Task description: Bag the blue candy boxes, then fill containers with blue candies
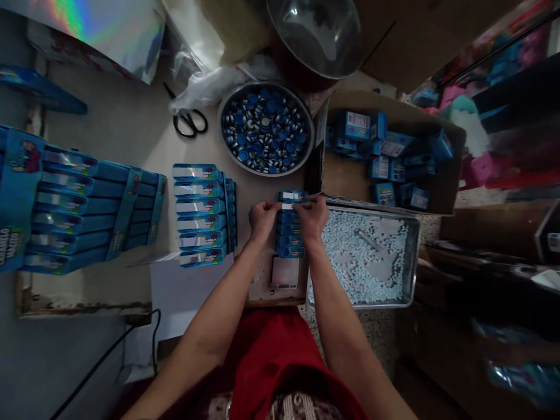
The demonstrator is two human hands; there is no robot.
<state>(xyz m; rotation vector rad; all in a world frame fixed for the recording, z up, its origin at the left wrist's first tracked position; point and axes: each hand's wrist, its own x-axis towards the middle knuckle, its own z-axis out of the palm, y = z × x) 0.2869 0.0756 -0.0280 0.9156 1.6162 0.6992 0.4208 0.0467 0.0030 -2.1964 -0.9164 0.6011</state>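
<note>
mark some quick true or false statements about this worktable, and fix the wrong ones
1. The left hand and the right hand are both at the short row of blue boxes. True.
2. The round bowl holds many blue and silver pieces. True.
3. The scissors lie inside the round bowl. False: they lie on the table, to the left of it.
4. The metal tray is filled with blue boxes. False: it holds small pale pellets.
5. The open carton contains blue packs. True.
</note>
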